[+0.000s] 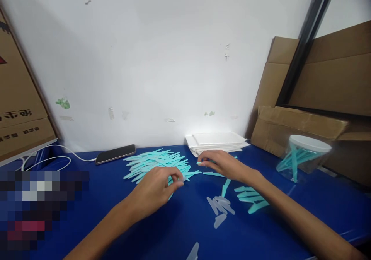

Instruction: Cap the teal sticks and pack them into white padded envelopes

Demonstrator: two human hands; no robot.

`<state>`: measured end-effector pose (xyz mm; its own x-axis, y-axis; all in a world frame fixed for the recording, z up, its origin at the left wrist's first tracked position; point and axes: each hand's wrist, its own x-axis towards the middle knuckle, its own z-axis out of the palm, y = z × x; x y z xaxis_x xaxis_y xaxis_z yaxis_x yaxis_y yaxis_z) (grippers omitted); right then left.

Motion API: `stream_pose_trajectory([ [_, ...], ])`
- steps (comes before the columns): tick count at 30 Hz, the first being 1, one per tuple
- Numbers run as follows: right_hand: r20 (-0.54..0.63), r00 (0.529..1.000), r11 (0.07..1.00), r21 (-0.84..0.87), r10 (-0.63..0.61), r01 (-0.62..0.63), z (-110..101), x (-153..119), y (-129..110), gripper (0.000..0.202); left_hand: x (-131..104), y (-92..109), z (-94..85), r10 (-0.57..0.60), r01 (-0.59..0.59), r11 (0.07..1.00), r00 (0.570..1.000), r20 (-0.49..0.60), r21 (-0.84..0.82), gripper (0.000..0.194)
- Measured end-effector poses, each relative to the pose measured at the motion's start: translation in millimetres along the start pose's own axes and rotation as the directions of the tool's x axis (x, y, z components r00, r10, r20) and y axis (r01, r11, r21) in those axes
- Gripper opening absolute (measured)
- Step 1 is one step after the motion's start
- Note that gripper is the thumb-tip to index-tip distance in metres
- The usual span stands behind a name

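Note:
My left hand (158, 188) is closed in a pinch at the front edge of a pile of teal plastic sticks (156, 163), with a small translucent sleeve (181, 179) at its fingertips. A bit of teal shows beneath that hand. My right hand (220, 163) is to the right of the pile, its fingers closed on a thin teal stick (199, 163), mostly hidden by the fingers. Several loose translucent sleeves (220, 206) lie in front of my right hand. Beside them, several teal pieces (251, 196) lie in a row, partly behind my right forearm.
White flat packs (217, 140) lie against the wall. A phone (116, 154) with a white cable is at the left. A clear tub with a white lid (310, 144), holding teal sticks, stands at the right near cardboard (298, 122). Another sleeve (193, 251) lies at the front edge.

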<state>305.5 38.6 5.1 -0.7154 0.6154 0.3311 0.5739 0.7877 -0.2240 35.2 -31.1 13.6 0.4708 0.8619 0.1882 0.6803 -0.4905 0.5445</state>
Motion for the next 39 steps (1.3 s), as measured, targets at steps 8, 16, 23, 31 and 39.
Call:
stream_pose_trajectory([
  [8,-0.052,0.98,0.981,-0.049,-0.191,0.189,17,0,-22,0.031,7,-23,12.4,0.023,-0.005,0.997,0.972,-0.234,0.08,0.028],
  [16,-0.14,0.966,0.976,-0.038,-0.217,0.214,22,-2,-22,0.028,6,-18,13.8,0.031,-0.022,0.999,0.98,-0.198,0.046,0.029],
  [23,-0.186,0.951,0.969,-0.06,-0.246,0.239,22,-1,-22,0.022,6,-17,14.4,0.008,-0.008,1.0,0.983,-0.181,0.001,0.032],
  [31,-0.28,0.918,0.959,-0.105,-0.282,0.262,19,1,-25,0.017,6,-13,14.3,-0.074,0.056,0.984,0.992,-0.103,-0.169,0.037],
  [39,-0.28,0.918,0.959,-0.127,-0.28,0.254,22,1,-25,0.015,7,-14,15.7,-0.097,0.065,0.952,0.991,-0.091,-0.298,0.036],
])
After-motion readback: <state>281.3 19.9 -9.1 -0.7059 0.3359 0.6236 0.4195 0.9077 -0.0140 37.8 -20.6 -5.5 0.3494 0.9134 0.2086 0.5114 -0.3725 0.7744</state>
